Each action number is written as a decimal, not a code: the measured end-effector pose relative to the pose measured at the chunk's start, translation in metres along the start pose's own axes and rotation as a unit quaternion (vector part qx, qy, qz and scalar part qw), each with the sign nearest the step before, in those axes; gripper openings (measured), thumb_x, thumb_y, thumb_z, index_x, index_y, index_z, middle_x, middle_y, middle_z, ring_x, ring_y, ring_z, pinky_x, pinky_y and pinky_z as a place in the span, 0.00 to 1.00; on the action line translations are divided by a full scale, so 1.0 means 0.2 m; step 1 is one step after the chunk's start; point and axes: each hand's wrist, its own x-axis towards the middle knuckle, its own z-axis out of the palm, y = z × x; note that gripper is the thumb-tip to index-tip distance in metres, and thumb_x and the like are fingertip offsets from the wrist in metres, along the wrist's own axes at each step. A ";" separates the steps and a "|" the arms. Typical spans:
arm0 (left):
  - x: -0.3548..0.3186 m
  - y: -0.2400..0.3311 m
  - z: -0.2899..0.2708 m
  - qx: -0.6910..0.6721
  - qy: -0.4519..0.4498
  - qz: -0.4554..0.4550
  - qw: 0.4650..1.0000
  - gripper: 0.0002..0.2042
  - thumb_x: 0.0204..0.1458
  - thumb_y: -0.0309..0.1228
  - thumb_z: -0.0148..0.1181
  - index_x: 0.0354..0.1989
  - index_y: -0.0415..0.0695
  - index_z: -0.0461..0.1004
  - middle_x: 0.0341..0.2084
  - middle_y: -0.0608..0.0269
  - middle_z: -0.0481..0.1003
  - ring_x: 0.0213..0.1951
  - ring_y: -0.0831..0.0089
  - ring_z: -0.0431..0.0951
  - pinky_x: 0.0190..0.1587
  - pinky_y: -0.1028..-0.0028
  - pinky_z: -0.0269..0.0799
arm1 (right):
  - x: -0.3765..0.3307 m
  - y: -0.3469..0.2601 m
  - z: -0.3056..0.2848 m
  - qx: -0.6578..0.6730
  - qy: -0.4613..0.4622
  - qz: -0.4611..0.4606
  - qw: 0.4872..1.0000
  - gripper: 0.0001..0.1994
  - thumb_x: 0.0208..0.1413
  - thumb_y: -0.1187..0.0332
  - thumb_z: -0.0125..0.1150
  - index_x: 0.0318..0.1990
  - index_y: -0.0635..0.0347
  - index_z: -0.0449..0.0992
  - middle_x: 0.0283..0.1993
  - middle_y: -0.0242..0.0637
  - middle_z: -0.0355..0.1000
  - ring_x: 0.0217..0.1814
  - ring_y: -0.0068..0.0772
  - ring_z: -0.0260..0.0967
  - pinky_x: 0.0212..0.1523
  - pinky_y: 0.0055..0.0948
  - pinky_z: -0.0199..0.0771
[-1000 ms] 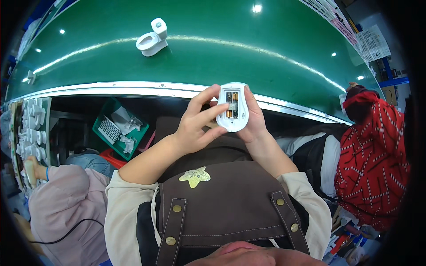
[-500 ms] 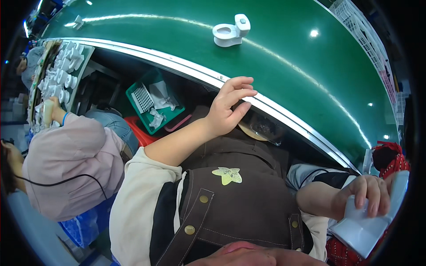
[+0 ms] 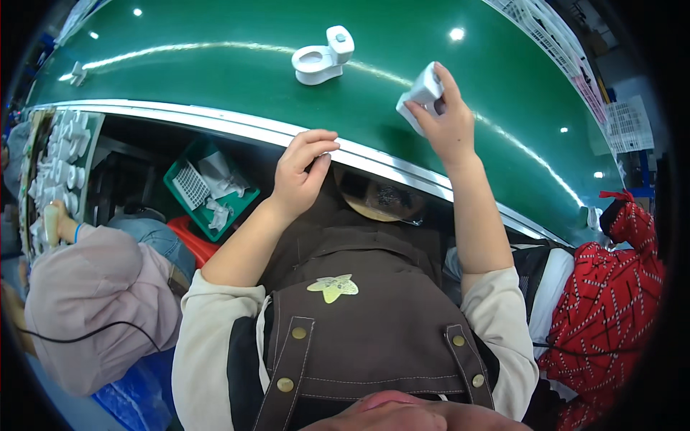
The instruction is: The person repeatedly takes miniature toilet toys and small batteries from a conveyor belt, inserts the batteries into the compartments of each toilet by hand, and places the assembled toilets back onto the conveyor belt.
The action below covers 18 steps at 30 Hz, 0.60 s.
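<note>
The left hand (image 3: 302, 172) is bent and loose, holding nothing, with its fingertips on the shiny metal edge (image 3: 215, 118) of the green belt worktop (image 3: 215, 72). The right hand (image 3: 445, 122) reaches higher and holds one small white plastic block (image 3: 422, 93) over the belt. Farther off stands one small white toy toilet (image 3: 323, 57). Left of the arms, one green basket (image 3: 208, 188) holds white parts.

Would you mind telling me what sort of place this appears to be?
Probably a factory assembly line: a green conveyor belt carries a small white toilet-shaped part, the right hand holds another white part, and a green bin holds more.
</note>
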 end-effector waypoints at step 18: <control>0.12 -0.04 0.17 0.024 -0.113 0.015 0.993 0.12 0.51 0.15 0.55 0.44 0.40 0.76 0.44 0.55 0.76 0.47 0.59 0.76 0.51 0.67 0.71 | 0.13 0.15 -0.18 0.159 0.097 0.168 0.968 0.33 0.56 0.60 0.66 0.65 0.59 0.59 0.45 0.47 0.76 0.50 0.39 0.75 0.53 0.35 0.73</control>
